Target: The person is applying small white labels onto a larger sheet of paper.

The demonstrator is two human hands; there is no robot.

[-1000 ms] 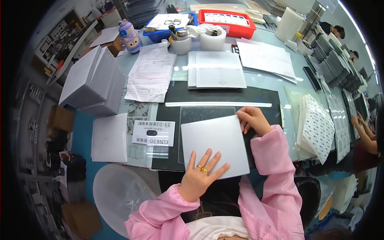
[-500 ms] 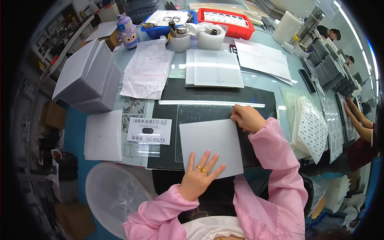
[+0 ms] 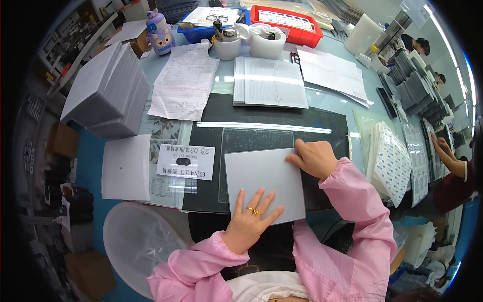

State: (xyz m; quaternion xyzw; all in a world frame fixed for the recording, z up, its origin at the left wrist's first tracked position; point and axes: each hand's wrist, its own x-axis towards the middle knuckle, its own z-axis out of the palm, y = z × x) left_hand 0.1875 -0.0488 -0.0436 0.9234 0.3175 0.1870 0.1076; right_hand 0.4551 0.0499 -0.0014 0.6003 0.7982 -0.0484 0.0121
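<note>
A flat grey square sheet (image 3: 264, 176) lies at the near edge of the black mat, tilted slightly and jutting over the table edge. My left hand (image 3: 254, 219), with rings on it, rests flat on the sheet's lower part, fingers spread. At the sheet's upper right corner is my right hand (image 3: 317, 158), its fingers curled and its thumb on the corner. What lies under those curled fingers is hidden. Beneath the sheet, a clear rectangular plate (image 3: 256, 138) shows on the black mat (image 3: 327, 118).
A printed card (image 3: 184, 162) and a pile of white sheets (image 3: 127, 168) lie left, below a tall white stack (image 3: 108, 90). Pale sheets (image 3: 271, 83), a blue basket (image 3: 201, 35) and a red tray (image 3: 312, 38) stand farther back. A co-worker's arm (image 3: 448, 156) shows at right.
My right hand has turned at the sheet's corner, its thumb now lying over it and its forearm farther right. My left hand stays flat on the sheet. The view has shifted slightly.
</note>
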